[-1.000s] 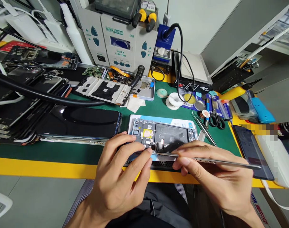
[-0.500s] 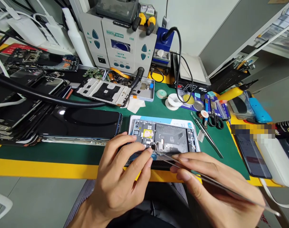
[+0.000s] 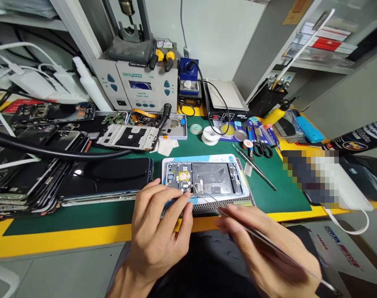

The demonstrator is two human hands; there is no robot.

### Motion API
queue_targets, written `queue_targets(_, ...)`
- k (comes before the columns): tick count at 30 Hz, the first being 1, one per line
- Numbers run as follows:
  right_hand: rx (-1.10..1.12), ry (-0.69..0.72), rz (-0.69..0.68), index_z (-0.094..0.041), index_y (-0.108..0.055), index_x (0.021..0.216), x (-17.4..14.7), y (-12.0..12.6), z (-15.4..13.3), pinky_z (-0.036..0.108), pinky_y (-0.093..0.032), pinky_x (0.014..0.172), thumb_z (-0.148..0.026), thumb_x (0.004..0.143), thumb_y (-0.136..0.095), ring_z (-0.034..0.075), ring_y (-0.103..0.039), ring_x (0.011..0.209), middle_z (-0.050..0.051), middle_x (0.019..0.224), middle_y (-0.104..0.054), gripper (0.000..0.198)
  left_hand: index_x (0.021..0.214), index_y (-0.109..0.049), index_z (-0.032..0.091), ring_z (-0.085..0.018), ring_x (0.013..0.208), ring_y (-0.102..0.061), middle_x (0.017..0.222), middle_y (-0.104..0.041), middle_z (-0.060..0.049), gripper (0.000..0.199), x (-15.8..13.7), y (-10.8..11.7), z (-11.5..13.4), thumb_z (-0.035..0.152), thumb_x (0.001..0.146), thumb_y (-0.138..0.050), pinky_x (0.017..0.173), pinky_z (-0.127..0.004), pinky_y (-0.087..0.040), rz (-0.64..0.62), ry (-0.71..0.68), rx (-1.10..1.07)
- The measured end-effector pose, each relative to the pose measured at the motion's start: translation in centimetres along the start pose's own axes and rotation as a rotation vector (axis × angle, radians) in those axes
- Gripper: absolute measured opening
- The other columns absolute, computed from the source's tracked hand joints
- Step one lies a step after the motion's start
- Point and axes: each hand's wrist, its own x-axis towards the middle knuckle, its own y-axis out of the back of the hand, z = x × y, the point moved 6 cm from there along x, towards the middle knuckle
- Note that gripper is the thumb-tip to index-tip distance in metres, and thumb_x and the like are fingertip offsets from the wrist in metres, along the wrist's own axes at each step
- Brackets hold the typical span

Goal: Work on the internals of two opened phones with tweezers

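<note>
An opened phone (image 3: 218,178) lies in front of me, its inner boards and dark battery bay exposed. It rests on a white-and-blue flat piece (image 3: 204,158) above a perforated dark plate (image 3: 211,207). My left hand (image 3: 160,223) has its fingers apart, with fingertips on the phone's lower left edge. In my right hand (image 3: 259,248) a pair of metal tweezers (image 3: 287,256) is gripped, its thin tips at the phone's near edge beside a silvery flex cable (image 3: 200,187). Whether the tips pinch anything is too small to tell.
Stacked phones (image 3: 104,176) stand to the left, under a thick black hose (image 3: 58,151). A hot-air station (image 3: 139,89) is at the back. Spare tweezers (image 3: 256,167), scissors (image 3: 263,150) and a solder spool (image 3: 210,135) lie right of centre on the green mat (image 3: 281,196).
The view has shifted, showing more of the right side. My right hand and tweezers have drawn slightly back from the phone. My left fingertips remain on its edge.
</note>
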Motion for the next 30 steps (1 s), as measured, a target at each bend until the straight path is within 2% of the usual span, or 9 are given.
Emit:
queue_targets(3,0.022,-0.070,0.175,-0.029,-0.075,0.118,0.3,0.9,-0.7,0.039,-0.065,0.067,-0.006,0.086,-0.071,0.024,-0.076,0.071,0.003,0.092,-0.080,0.040,0.104,-0.071,0.017,-0.025,0.097,-0.065,0.098,-0.071,-0.008,0.033,1.0,0.3,0.0,0.002,0.075,-0.074,0.099,-0.058,-0.055,-0.072,-0.034,0.018)
queue_targets(6,0.131,-0.106,0.357,-0.025,-0.073,0.100,1.1,1.7,-1.4,0.035,-0.062,0.058,-0.011,0.092,-0.067,0.020,-0.073,0.061,0.002,0.075,-0.077,0.018,0.122,-0.066,0.014,-0.035,0.125,-0.056,0.126,-0.066,-0.016,0.043,2.4,0.1,-0.7,0.010,0.079,-0.071,0.110,-0.064,-0.047,-0.230,-0.057,0.040)
queue_targets(8,0.243,-0.126,0.421,-0.024,-0.069,0.092,1.3,1.9,-1.3,0.034,-0.062,0.055,-0.015,0.095,-0.064,0.019,-0.072,0.056,0.001,0.069,-0.075,0.011,0.132,-0.059,0.015,-0.036,0.135,-0.050,0.138,-0.059,-0.016,0.052,3.3,-0.1,-1.5,0.014,0.081,-0.069,0.114,-0.061,-0.046,-0.337,-0.064,0.042)
queue_targets(11,0.395,-0.168,0.414,-0.024,-0.068,0.091,1.0,1.6,-0.5,0.034,-0.064,0.054,-0.021,0.098,-0.062,0.020,-0.073,0.054,0.002,0.068,-0.075,0.010,0.139,-0.052,0.022,-0.033,0.129,-0.056,0.137,-0.061,-0.011,0.063,4.5,-0.5,-2.5,0.015,0.079,-0.070,0.110,-0.056,-0.052,-0.431,-0.091,0.013)
queue_targets(14,0.367,-0.196,0.413,-0.023,-0.073,0.096,0.3,1.8,0.2,0.033,-0.066,0.054,-0.023,0.098,-0.062,0.022,-0.075,0.056,0.005,0.073,-0.079,0.011,0.137,-0.053,0.026,-0.030,0.116,-0.064,0.125,-0.067,-0.008,0.064,5.3,-0.8,-3.0,0.017,0.076,-0.073,0.100,-0.050,-0.059,-0.482,-0.125,-0.025)
queue_targets(19,0.258,-0.213,0.384,-0.024,-0.076,0.103,-0.5,2.3,0.6,0.030,-0.070,0.057,-0.019,0.093,-0.070,0.023,-0.079,0.062,0.006,0.084,-0.083,0.013,0.129,-0.056,0.024,-0.032,0.104,-0.066,0.114,-0.067,-0.009,0.064,5.7,-0.9,-2.7,0.022,0.069,-0.076,0.089,-0.053,-0.061,-0.431,-0.107,0.031)
queue_targets(24,0.254,-0.229,0.400,-0.027,-0.079,0.099,-0.9,2.2,1.3,0.024,-0.069,0.057,-0.017,0.088,-0.076,0.019,-0.078,0.058,0.001,0.076,-0.081,0.015,0.134,-0.051,0.018,-0.035,0.108,-0.064,0.120,-0.066,-0.014,0.064,4.5,-0.4,-1.5,0.030,0.074,-0.071,0.092,-0.057,-0.058,-0.303,-0.001,0.141)
queue_targets(27,0.244,-0.184,0.348,-0.027,-0.081,0.099,-0.6,1.8,1.5,0.024,-0.068,0.060,-0.014,0.087,-0.075,0.021,-0.079,0.069,0.003,0.082,-0.081,0.018,0.133,-0.052,0.012,-0.035,0.104,-0.063,0.116,-0.066,-0.017,0.063,3.4,-0.2,-0.6,0.032,0.077,-0.072,0.091,-0.057,-0.058,-0.192,0.043,0.178)
queue_targets(30,0.234,-0.131,0.251,-0.026,-0.081,0.099,0.0,1.1,1.7,0.025,-0.067,0.056,-0.011,0.087,-0.073,0.020,-0.077,0.066,0.004,0.083,-0.080,0.021,0.132,-0.054,0.008,-0.034,0.103,-0.062,0.115,-0.067,-0.018,0.063,2.4,-0.4,-0.2,0.031,0.078,-0.074,0.089,-0.055,-0.058,-0.137,0.062,0.177)
